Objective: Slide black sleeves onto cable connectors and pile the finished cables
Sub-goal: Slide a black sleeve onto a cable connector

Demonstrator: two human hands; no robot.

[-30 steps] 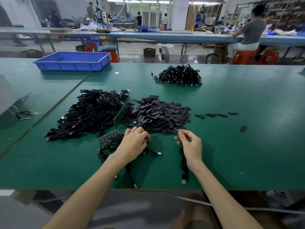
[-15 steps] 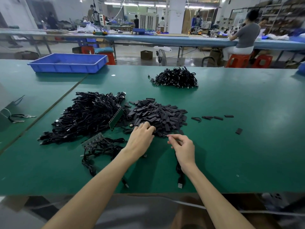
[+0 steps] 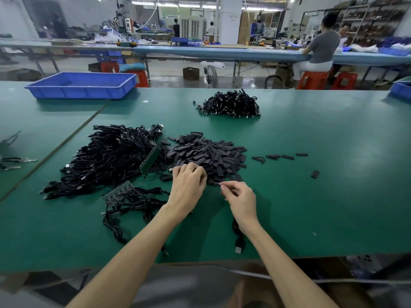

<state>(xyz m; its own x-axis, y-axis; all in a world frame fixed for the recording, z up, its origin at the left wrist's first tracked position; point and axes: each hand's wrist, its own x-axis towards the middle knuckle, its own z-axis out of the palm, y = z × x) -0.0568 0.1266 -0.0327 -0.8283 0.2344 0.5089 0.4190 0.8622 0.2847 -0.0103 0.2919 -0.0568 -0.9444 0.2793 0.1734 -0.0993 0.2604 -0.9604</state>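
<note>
both hands are working at the near edge of the sleeve pile [image 3: 206,155], a heap of flat black sleeves mid-table. the right hand [image 3: 241,198] pinches a cable [image 3: 238,246] close to its small connector, thumb and fingers clenched on it, with the tip poking out toward 10 o'clock right at the pile's edge. the rest of that cable runs under the wrist toward 6 o'clock and ends in a usb plug lying flat on the green table [image 3: 322,207].

the left hand [image 3: 188,185] sits just beside it at 9 o'clock, knuckles up and fingers curled down into the sleeves. can't tell if it's got one grabbed or is only digging, the fingertips are hidden.

at 9 o'clock from the sleeves there's a big tangle of cables [image 3: 111,156], with a green board [image 3: 150,161] standing on edge between the two heaps. a small board [image 3: 117,193] lies at 8 o'clock from the hands with a few cables trailing off it. the finished pile [image 3: 231,104] is well apart at 12 o'clock, toward the far edge. a few loose sleeves [image 3: 280,156] lie in a row at 3 o'clock from the sleeve pile. a blue tray [image 3: 82,85] sits at 10 o'clock on the far edge.
</note>
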